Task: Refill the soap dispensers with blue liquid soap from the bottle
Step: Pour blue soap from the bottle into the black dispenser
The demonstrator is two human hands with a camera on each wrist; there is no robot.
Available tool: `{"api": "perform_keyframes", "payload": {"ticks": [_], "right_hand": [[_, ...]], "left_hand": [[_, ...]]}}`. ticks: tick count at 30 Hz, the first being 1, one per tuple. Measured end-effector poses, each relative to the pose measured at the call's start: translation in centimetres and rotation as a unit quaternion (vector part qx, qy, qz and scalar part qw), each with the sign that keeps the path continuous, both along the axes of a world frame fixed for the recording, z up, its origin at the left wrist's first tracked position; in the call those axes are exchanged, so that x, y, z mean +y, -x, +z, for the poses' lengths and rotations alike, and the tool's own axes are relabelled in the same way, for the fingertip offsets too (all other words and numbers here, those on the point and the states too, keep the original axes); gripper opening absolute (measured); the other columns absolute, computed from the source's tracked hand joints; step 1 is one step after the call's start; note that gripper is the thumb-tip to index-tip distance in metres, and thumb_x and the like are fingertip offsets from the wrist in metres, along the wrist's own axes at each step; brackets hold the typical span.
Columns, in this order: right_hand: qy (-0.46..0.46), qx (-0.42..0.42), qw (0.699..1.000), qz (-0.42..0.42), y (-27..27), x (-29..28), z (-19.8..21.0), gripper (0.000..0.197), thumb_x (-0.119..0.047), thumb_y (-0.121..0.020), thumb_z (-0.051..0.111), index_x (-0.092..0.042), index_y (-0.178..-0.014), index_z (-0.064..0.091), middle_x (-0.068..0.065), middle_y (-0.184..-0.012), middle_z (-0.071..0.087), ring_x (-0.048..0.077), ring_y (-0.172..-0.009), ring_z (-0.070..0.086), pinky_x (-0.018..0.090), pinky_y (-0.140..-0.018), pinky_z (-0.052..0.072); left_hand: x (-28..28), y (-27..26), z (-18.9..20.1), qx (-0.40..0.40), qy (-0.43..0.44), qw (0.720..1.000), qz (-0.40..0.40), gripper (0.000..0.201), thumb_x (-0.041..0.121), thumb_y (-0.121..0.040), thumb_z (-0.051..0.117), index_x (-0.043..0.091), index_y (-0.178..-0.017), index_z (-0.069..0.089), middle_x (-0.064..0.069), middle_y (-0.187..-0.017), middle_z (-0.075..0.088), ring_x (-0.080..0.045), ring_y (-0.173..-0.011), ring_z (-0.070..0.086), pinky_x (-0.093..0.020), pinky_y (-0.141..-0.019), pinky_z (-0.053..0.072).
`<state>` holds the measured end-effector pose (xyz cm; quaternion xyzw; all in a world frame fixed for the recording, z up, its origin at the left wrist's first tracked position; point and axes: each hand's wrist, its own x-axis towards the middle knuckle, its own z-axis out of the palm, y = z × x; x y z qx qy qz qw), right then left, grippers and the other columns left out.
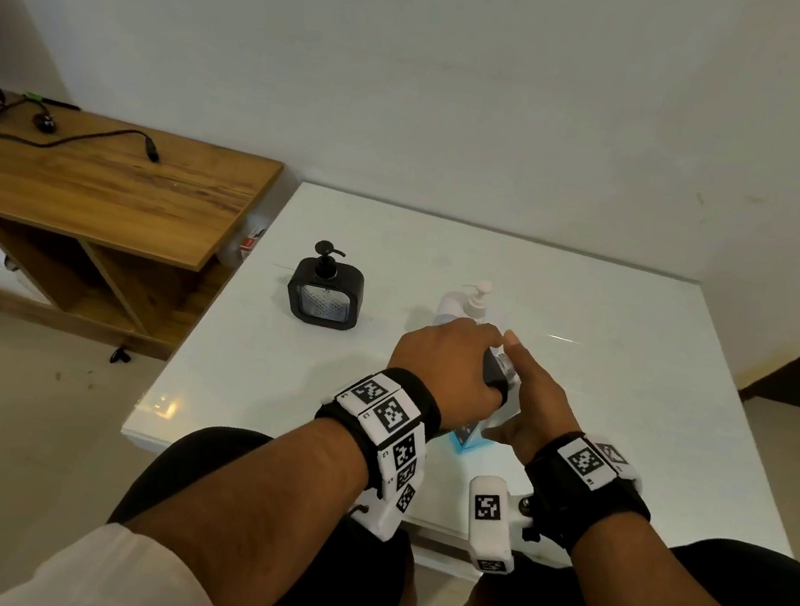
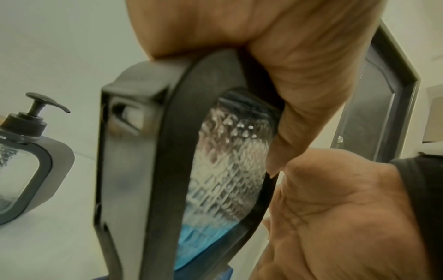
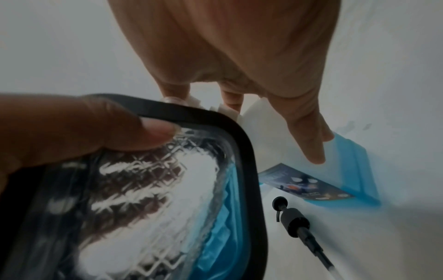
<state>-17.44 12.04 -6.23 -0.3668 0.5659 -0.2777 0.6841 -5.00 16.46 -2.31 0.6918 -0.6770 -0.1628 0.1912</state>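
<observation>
2 hands meet at 1 spot: the left hand (image 1: 450, 367) clasps the tilted dispenser (image 2: 148, 151), while the right hand (image 1: 536, 401) grasps the soap bottle (image 3: 345, 166) just beside it on the worktop (image 1: 637, 369). Bottle's long axis leans toward the dispenser's top.

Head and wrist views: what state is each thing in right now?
Held dispenser: pump off, a little blue soap at the bottom, gripped by left hand.
Loose pump: lying on the table.
Soap bottle: base on the table, right hand grips its top; cap state unclear.
Second dispenser: upright, pump on, untouched.
White pump bottle: upright, pump on.
</observation>
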Motion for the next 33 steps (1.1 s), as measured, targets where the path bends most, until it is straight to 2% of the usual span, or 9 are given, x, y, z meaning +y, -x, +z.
{"api": "perform_keyframes", "payload": {"ticks": [5,10,13,16,19,22,27,30,33], "right_hand": [[-0.023,-0.016,1.000,0.007,1.3,-1.3,-2.9,0.097,-0.092,-0.051,0.068,-0.032,-0.127,0.066,0.006,-0.130,0.067,0.032,-0.122,0.061,0.061,-0.108,0.038],[-0.009,0.002,1.000,-0.012,0.3,-0.2,-0.6,0.049,-0.064,-0.084,0.063,-0.025,-0.112,0.072,0.006,-0.112,0.074,0.029,-0.110,0.066,0.057,-0.102,0.044],[0.002,0.007,1.000,-0.026,0.3,-0.2,-0.7,0.035,-0.055,-0.092,0.059,-0.024,-0.103,0.071,0.003,-0.104,0.074,0.029,-0.105,0.065,0.057,-0.099,0.045],[-0.011,-0.007,1.000,-0.006,0.3,-0.1,-0.8,0.049,-0.065,-0.085,0.061,-0.025,-0.112,0.070,0.004,-0.112,0.074,0.028,-0.108,0.066,0.055,-0.099,0.046],[-0.031,-0.014,0.999,0.032,0.7,-0.4,-0.9,0.086,-0.081,-0.057,0.069,-0.029,-0.125,0.067,0.006,-0.123,0.070,0.030,-0.114,0.065,0.054,-0.097,0.049],[-0.025,-0.006,0.999,0.027,0.8,-0.7,-0.8,0.077,-0.072,-0.066,0.067,-0.024,-0.126,0.067,0.010,-0.121,0.071,0.030,-0.107,0.067,0.047,-0.086,0.053],[-0.001,0.021,1.000,0.000,0.9,-0.5,-0.5,0.048,-0.058,-0.088,0.061,-0.022,-0.118,0.070,0.009,-0.115,0.073,0.032,-0.113,0.063,0.060,-0.105,0.042],[-0.010,0.024,1.000,0.003,0.7,-0.2,-0.4,0.053,-0.065,-0.086,0.059,-0.026,-0.120,0.067,0.006,-0.117,0.071,0.031,-0.113,0.064,0.061,-0.103,0.043],[-0.036,0.014,0.999,0.030,0.6,0.1,-0.1,0.070,-0.078,-0.072,0.058,-0.032,-0.125,0.062,0.004,-0.125,0.067,0.032,-0.113,0.065,0.056,-0.086,0.050]], "left_hand": [[0.1,0.0,0.0,-0.006,0.004,1.000,-0.003,0.049,0.045,-0.080,0.063,0.030,-0.126,0.054,0.007,-0.117,0.062,-0.017,-0.098,0.062,-0.030,-0.081,0.050],[0.0,0.0,0.1,-0.015,-0.002,1.000,-0.014,0.049,0.042,-0.082,0.062,0.028,-0.128,0.053,0.006,-0.120,0.061,-0.018,-0.100,0.062,-0.032,-0.083,0.051],[0.0,-0.1,0.0,-0.008,0.000,1.000,-0.011,0.045,0.042,-0.082,0.062,0.028,-0.124,0.056,0.007,-0.116,0.062,-0.018,-0.097,0.063,-0.033,-0.082,0.052],[0.1,-0.2,0.0,-0.002,-0.001,1.000,-0.011,0.048,0.044,-0.081,0.062,0.029,-0.126,0.055,0.007,-0.118,0.062,-0.018,-0.099,0.062,-0.033,-0.083,0.052],[0.2,-0.3,-0.2,0.000,-0.004,1.000,-0.010,0.050,0.044,-0.080,0.064,0.029,-0.126,0.054,0.007,-0.119,0.062,-0.018,-0.099,0.062,-0.034,-0.083,0.053],[0.0,-0.3,-0.1,0.000,-0.006,1.000,-0.015,0.050,0.042,-0.080,0.064,0.028,-0.127,0.054,0.006,-0.119,0.062,-0.019,-0.099,0.062,-0.034,-0.083,0.053],[0.0,-0.2,0.1,-0.013,-0.003,1.000,-0.023,0.047,0.042,-0.082,0.063,0.027,-0.125,0.055,0.005,-0.118,0.062,-0.018,-0.098,0.062,-0.032,-0.081,0.051],[0.2,-0.2,0.1,-0.010,-0.004,1.000,-0.022,0.049,0.043,-0.083,0.062,0.028,-0.128,0.053,0.005,-0.120,0.061,-0.018,-0.100,0.062,-0.033,-0.083,0.052],[0.2,-0.4,0.0,-0.005,-0.006,1.000,-0.016,0.049,0.043,-0.083,0.063,0.028,-0.128,0.053,0.005,-0.120,0.061,-0.019,-0.101,0.062,-0.034,-0.084,0.052]]}}
